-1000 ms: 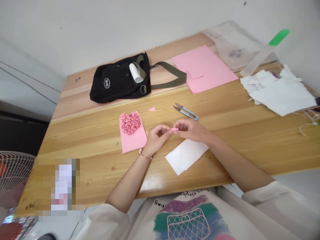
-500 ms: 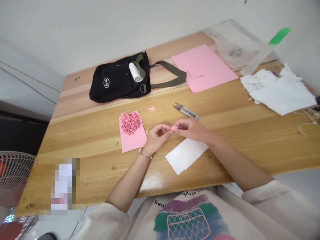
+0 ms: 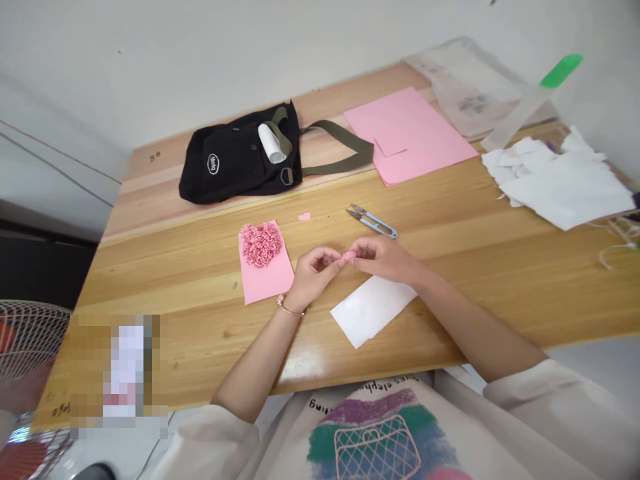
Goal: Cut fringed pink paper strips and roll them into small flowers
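Observation:
Between my fingertips is a small pink paper piece (image 3: 349,255), partly covered by the fingers. My left hand (image 3: 318,272) pinches its left end, and my right hand (image 3: 381,259) pinches its right end. Both hands are closed and nearly touching. Under my right wrist lies a white paper sheet (image 3: 367,312) with one ragged edge. Blue-handled thread snips (image 3: 373,221) rest just beyond my right hand. Left of my left hand, a cluster of tiny pink paper pieces (image 3: 260,245) sits on a pink paper rectangle (image 3: 265,287).
A black bag (image 3: 235,157) with green straps and a white roll (image 3: 271,143) lies at the back. Large pink sheets (image 3: 415,127) are to its right. White paper scraps (image 3: 565,183) and a clear strip with a green end (image 3: 563,71) are far right. A pink scrap (image 3: 304,217) lies mid-table.

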`<state>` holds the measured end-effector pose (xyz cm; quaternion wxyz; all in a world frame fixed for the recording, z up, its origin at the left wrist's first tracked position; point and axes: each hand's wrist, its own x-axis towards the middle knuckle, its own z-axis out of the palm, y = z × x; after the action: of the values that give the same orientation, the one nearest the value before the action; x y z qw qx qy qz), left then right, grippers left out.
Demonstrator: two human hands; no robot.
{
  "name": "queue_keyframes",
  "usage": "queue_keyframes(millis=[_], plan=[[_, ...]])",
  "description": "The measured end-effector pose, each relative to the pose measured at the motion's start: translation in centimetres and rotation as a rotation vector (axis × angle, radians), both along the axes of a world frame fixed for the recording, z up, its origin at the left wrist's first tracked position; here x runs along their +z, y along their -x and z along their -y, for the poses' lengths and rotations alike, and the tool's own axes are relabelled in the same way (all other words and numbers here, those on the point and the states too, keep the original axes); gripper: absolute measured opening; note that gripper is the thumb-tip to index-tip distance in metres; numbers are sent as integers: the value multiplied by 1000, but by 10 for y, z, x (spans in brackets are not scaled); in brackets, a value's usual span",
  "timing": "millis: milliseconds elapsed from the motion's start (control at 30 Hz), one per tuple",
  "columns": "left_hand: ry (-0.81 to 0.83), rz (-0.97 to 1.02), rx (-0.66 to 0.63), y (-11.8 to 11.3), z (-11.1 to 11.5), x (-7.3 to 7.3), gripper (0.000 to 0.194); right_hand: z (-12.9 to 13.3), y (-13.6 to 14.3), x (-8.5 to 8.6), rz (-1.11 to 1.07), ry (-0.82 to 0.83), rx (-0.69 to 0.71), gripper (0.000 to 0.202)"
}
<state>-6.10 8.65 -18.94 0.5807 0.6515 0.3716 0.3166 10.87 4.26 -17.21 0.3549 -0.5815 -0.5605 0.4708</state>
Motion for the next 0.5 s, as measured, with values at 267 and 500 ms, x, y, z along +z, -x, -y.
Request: queue_keyframes(millis=[267,500], plan=[[10,1,-1,-1,0,0,26,0,1,-1,0,-2,5,17],[6,13,-10,0,-1,0,24,0,0,-1,-2,0,5,16]])
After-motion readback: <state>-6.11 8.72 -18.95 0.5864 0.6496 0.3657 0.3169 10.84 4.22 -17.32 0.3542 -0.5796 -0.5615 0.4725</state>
